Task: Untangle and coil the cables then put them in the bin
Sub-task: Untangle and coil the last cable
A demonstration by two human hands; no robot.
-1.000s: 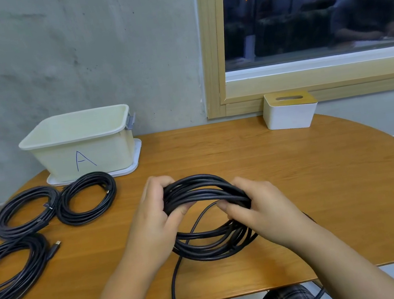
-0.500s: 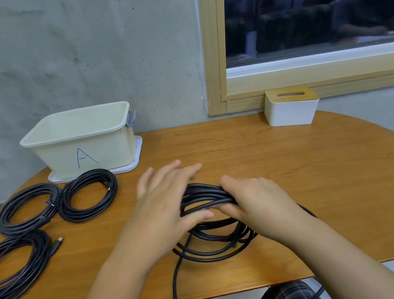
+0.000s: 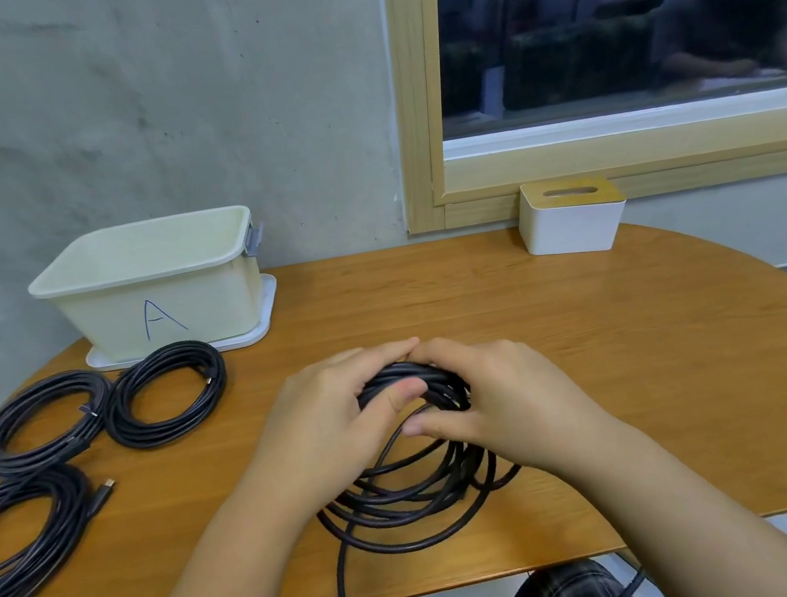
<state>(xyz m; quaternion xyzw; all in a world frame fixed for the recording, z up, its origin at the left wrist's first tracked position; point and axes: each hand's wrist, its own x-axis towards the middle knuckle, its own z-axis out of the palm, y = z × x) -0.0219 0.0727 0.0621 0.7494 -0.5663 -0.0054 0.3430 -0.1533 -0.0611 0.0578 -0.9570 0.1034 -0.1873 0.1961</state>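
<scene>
A black cable coil (image 3: 404,502) lies on the wooden table (image 3: 656,384) in front of me. My left hand (image 3: 333,415) grips the far side of the coil, thumb over the strands. My right hand (image 3: 497,400) holds the same bundle from the right, fingers curled round it and fingertips meeting those of the left hand. A loose end of the cable drops off the table's front edge. The cream bin (image 3: 154,281) marked "A" stands at the back left, with nothing visible inside.
Three coiled black cables lie on the left: one (image 3: 165,394) in front of the bin, one (image 3: 40,422) beside it, one (image 3: 11,544) at the left edge. A white box (image 3: 570,216) with a wooden lid sits under the window.
My left hand, which had lifted off with fingers spread, has closed again on the top of the coil. My right hand has shifted up along the bundle to meet it.
</scene>
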